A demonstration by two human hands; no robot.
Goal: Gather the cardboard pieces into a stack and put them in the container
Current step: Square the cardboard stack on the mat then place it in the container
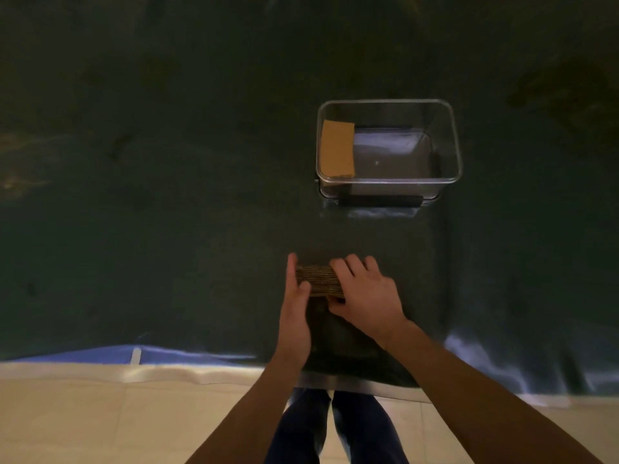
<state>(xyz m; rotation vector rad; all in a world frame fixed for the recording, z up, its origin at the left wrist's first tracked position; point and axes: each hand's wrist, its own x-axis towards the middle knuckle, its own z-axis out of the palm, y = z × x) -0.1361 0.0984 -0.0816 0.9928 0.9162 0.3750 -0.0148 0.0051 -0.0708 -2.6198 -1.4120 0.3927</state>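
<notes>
While my left hand and right hand clamp the cardboard stack between them, the container sits beyond, one cardboard piece inside.

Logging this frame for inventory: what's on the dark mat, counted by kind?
Cardboard stacks held between both hands: 1
Cardboard pieces in the container: 1
Clear containers: 1
Total: 3

One clear container at 1 o'clock; one cardboard piece inside it; one cardboard stack at 6 o'clock; layer count indeterminable; two hands.
</notes>
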